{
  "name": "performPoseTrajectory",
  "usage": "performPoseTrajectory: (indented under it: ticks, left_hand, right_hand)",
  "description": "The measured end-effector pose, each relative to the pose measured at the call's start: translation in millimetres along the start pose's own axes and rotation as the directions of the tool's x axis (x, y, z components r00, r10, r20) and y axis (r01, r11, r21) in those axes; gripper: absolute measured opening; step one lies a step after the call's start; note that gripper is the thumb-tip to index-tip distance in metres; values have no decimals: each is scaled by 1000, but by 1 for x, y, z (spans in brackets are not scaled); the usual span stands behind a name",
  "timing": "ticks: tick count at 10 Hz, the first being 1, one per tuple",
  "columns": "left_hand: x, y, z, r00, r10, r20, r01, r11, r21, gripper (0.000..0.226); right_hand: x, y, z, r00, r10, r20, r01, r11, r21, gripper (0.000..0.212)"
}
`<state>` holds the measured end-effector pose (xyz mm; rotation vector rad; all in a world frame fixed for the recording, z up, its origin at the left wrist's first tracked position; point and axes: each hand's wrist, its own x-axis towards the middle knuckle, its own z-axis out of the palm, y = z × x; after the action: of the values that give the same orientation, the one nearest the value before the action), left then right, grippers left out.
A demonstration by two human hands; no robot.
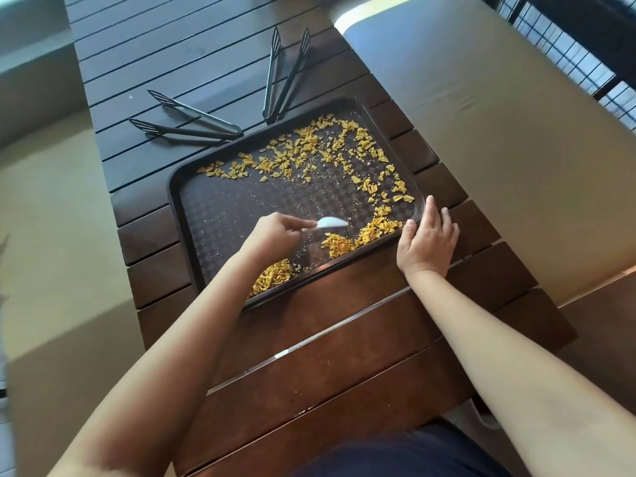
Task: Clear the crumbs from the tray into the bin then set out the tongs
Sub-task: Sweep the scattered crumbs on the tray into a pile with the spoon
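Observation:
A dark brown tray (220,215) lies on the slatted wooden table. Yellow crumbs (309,149) are scattered along its far and right sides, with small heaps near the front edge (339,244). My left hand (272,232) is over the tray and pinches a small white scraper-like piece (331,222) that points right. My right hand (428,237) rests on the tray's near right corner, fingers straight, thumb at the rim. Two black tongs lie beyond the tray: one pair (187,123) at the far left, one pair (284,74) at the far middle.
The dark slatted table (344,339) runs away from me. A beige cushioned bench (499,132) lies to the right and a tan floor or seat (51,235) to the left. A wire railing (585,39) stands at the top right. No bin is in view.

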<state>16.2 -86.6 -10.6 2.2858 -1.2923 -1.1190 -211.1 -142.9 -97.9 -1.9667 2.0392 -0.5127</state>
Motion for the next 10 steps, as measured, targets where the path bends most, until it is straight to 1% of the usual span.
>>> performPoseTrajectory:
  ticks: [1, 2, 3, 4, 5, 6, 7, 8, 9, 10]
  left_hand:
    - [10, 9, 6, 993, -21, -114, 17, 999, -37, 32]
    - [13, 14, 11, 998, -22, -52, 23, 1000, 15, 34]
    - [5, 15, 12, 992, 29, 120, -39, 996, 84, 30]
    - [-3, 10, 7, 983, 62, 172, -91, 981, 171, 31]
    - [-9, -5, -7, 988, 48, 146, -96, 934, 343, 38]
    - [-10, -13, -18, 991, 20, 134, -76, 902, 424, 40]
    - [-9, -9, -25, 994, 37, 106, -70, 942, 328, 38]
    - [-3, -2, -20, 999, 45, 25, -49, 978, 204, 34]
    - [1, 6, -11, 1000, 16, 5, -17, 982, 186, 32]
    - [-2, 6, -12, 998, 5, 64, -18, 980, 199, 31]
  right_hand:
    - [0, 0, 0, 1000, -1, 1, 1, 1000, -1, 61]
    - [0, 0, -1, 1000, -2, 0, 2, 1000, 5, 62]
    - [0, -1, -1, 1000, -3, -2, 3, 1000, 5, 61]
    - [0, 0, 0, 1000, 0, -2, 0, 1000, 3, 61]
    - [0, -1, 0, 1000, -5, -1, 5, 1000, -1, 61]
    - [0, 0, 0, 1000, -3, -2, 3, 1000, -3, 61]
    - [0, 0, 0, 1000, -1, 1, 1, 1000, -8, 61]
    - [0, 0, -1, 1000, -3, 6, 3, 1000, -12, 62]
    - [0, -1, -2, 1000, 0, 2, 0, 1000, -5, 62]
    - [0, -1, -2, 1000, -3, 3, 3, 1000, -4, 62]
